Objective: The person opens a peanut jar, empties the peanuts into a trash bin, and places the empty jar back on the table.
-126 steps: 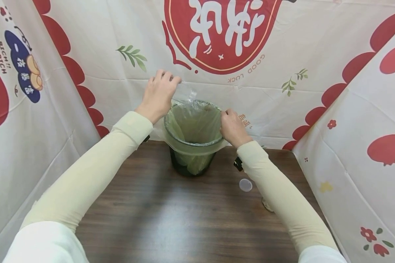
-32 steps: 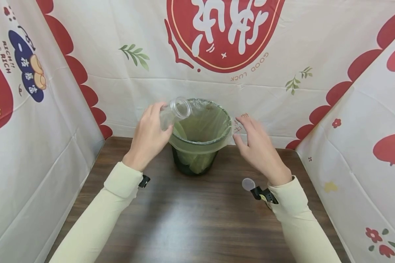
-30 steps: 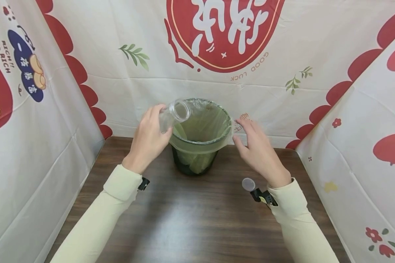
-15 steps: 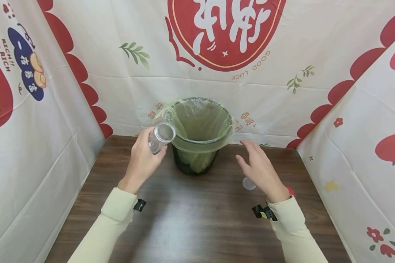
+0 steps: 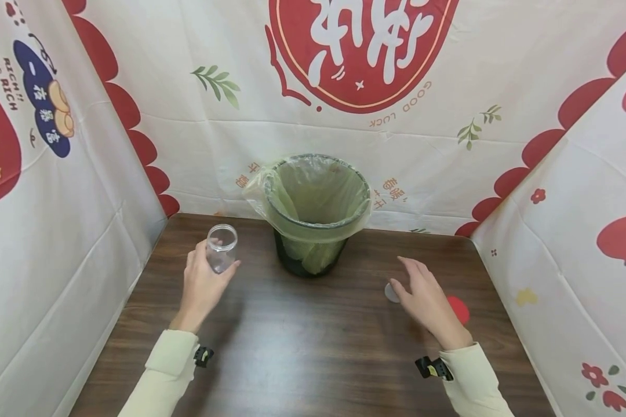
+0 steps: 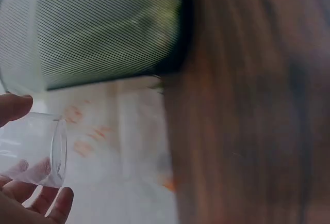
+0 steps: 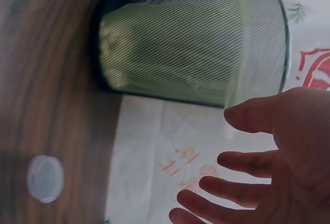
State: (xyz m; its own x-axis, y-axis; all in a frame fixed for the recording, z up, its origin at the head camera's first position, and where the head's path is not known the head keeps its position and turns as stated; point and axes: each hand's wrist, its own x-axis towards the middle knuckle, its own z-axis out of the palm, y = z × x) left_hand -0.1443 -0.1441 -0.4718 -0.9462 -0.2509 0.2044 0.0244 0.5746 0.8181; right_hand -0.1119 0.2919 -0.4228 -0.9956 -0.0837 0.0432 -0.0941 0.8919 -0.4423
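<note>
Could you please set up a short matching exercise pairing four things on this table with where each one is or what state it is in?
Things:
1. clear jar
2. mesh bin
3. white lid
4. red disc

Descriptions:
a. lined with a green bag
b. on the table, right of the right hand
c. gripped by the left hand
d. flat beside the right hand's fingers

Pairs: 1-c, 2-a, 3-d, 4-b

We grip a small clear plastic jar (image 5: 221, 248) in our left hand (image 5: 202, 285), fingers curled round its lower body; it is empty, lidless, and upright with its mouth up. A round translucent lid (image 5: 391, 292) lies flat on the wood, just under our spread right hand's (image 5: 429, 302) fingertips.
</note>
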